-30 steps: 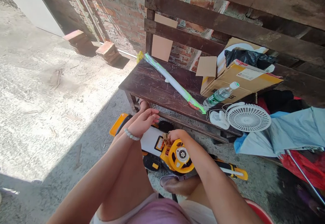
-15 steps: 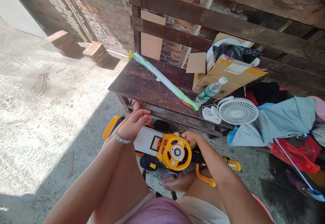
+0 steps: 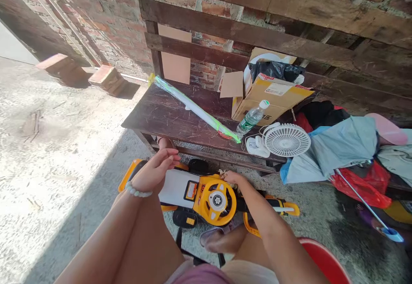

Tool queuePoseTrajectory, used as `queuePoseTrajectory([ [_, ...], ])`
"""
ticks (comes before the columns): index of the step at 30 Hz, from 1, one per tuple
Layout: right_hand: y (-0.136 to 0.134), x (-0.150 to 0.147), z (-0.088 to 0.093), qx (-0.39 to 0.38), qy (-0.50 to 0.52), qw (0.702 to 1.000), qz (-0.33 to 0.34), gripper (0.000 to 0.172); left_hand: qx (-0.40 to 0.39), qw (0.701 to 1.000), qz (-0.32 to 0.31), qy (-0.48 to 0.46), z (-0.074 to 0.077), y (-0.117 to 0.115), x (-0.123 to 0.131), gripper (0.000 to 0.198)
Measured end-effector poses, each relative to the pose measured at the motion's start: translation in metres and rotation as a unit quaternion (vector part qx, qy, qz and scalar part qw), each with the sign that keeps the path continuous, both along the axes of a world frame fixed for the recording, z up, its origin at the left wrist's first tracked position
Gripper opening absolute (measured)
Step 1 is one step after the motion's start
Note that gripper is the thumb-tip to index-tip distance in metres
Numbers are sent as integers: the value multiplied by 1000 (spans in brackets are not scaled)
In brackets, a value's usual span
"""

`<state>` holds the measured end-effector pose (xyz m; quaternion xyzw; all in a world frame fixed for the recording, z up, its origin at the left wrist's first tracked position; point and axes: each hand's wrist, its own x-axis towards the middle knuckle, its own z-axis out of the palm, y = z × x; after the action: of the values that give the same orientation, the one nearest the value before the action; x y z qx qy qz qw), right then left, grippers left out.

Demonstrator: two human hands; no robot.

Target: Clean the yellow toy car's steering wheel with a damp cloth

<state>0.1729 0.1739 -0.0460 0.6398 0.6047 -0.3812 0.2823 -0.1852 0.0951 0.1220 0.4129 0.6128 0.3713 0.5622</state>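
Note:
A yellow, white and black ride-on toy car [image 3: 180, 185] stands on the ground between my legs and the bench, its yellow steering wheel [image 3: 217, 201] facing up. My left hand [image 3: 157, 169], a pale bead bracelet [image 3: 137, 191] at its wrist, hovers by my left knee over the car's seat end. Its fingers are stretched out and hold nothing. Just beyond the steering wheel, my right hand [image 3: 231, 177] is closed, with fingers curled around something small and brownish. What that is I cannot make out.
On the dark wooden bench [image 3: 154, 116] lie a long plastic-wrapped roll [image 3: 199, 110], a water bottle [image 3: 252, 119], a cardboard box [image 3: 270, 99] and a white fan [image 3: 287, 140]. A blue-grey umbrella [image 3: 337, 146] lies at right. A red bucket [image 3: 325, 260] stands near my right leg.
The view has shifted, so the bench and its things appear further left and slightly lower, and more of the red bucket shows. Both hands keep nearly the same pose.

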Motion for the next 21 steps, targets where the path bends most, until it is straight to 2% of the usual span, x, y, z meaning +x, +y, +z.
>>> queuePoseTrajectory([
  [3, 11, -19, -6, -17, 72, 997, 31, 6, 5, 1000, -8, 2, 4, 0, 1, 71],
  [7, 20, -67, -20, -57, 186, 976, 99, 17, 11, 1000, -12, 8, 5, -3, 2, 72],
  [9, 23, -90, -29, -84, 200, 963, 157, 22, 6, 1000, -15, 15, 5, -4, 2, 74],
  [11, 27, -101, -37, -88, 180, 962, 185, 27, 3, 1000, -19, 25, 4, -4, 2, 75],
  [14, 32, -86, -43, -57, 146, 975, 158, 32, 9, 999, -28, 33, 4, -2, 3, 74],
  [17, 28, -47, -43, -30, 102, 986, 131, 29, 19, 999, -35, 32, 6, -1, 4, 72],
  [21, 9, 5, -36, -15, 34, 994, 104, 31, 24, 999, -37, 28, 8, -2, 4, 71],
])
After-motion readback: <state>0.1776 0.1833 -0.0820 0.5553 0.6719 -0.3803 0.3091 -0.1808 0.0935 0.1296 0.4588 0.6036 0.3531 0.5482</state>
